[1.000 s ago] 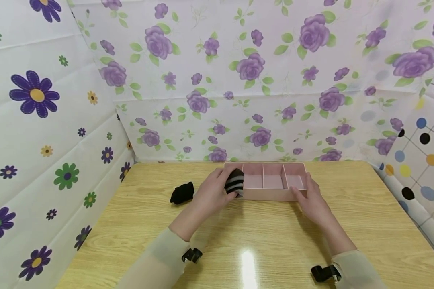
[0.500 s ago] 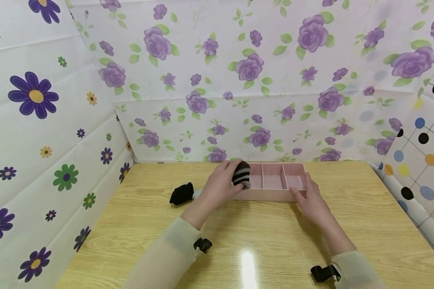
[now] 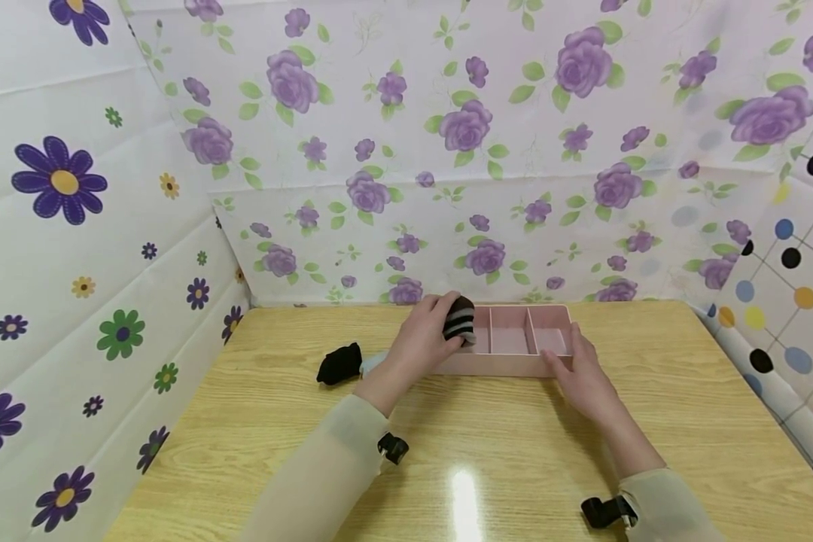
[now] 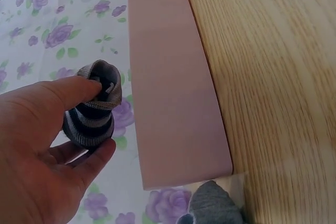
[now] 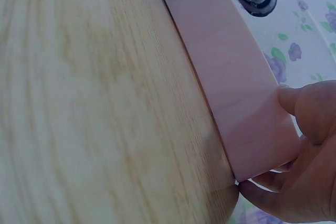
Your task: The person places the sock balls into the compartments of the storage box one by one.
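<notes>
My left hand [image 3: 418,340] pinches a rolled-up sock [image 3: 459,321] with black and grey stripes over the left end of a pink divided box [image 3: 494,366]. In the left wrist view the thumb presses at the sock's folded cuff [image 4: 107,100], with fingers beneath, above the box's rim. My right hand [image 3: 580,376] holds the box's right end, thumb at the front rim and fingers round the end wall, as the right wrist view also shows. The box's leftmost compartment is mostly hidden behind the left hand and sock.
A black bundled sock [image 3: 339,364] lies on the wooden table [image 3: 515,452] left of the box. Next to it a pale grey-blue sock [image 3: 373,363] is partly covered by the left wrist. Flowered cloth [image 3: 379,150] hangs behind the table's back edge.
My left hand has moved right and slightly up with the striped sock, from the box's left end to over its left compartments. The pale sock has come into view. The right hand stays put.
</notes>
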